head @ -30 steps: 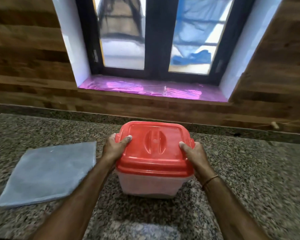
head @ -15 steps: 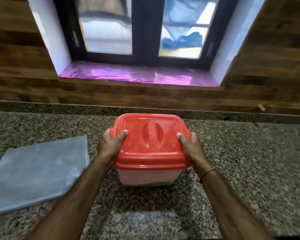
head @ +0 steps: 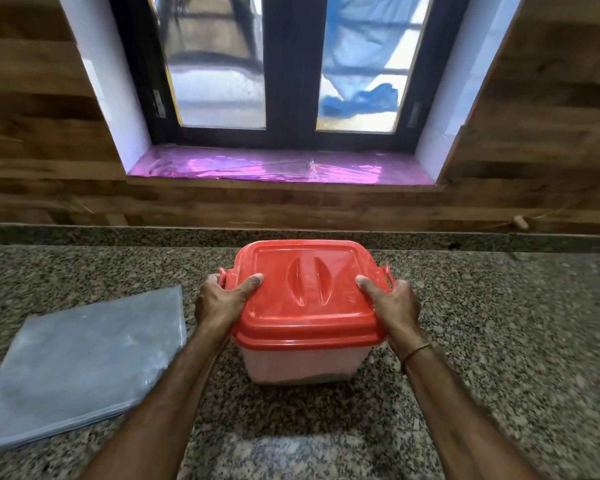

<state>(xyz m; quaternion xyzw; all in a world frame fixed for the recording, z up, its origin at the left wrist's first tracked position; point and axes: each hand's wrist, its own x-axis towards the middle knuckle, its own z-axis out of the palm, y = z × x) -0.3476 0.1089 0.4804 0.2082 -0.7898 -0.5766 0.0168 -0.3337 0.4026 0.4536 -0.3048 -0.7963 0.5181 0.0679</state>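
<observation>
Container [head: 300,362] between both hands | left hand [head: 222,303] grips red lid [head: 309,296] | right hand [head: 394,306] grips opposite edge

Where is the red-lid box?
Head view, centre: the box stands on the granite counter below the window, gripped between the left hand and right hand, with a grey plastic pouch to its left.

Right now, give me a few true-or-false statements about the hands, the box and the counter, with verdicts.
1. The left hand and the right hand both grip the red lid. True.
2. The red lid lies on the counter beside its box. False: it sits on the translucent box.
3. A grey plastic pouch lies flat on the granite counter, left of the left hand. True.
4. The right hand holds a knife. False: it grips only the lid.
</observation>
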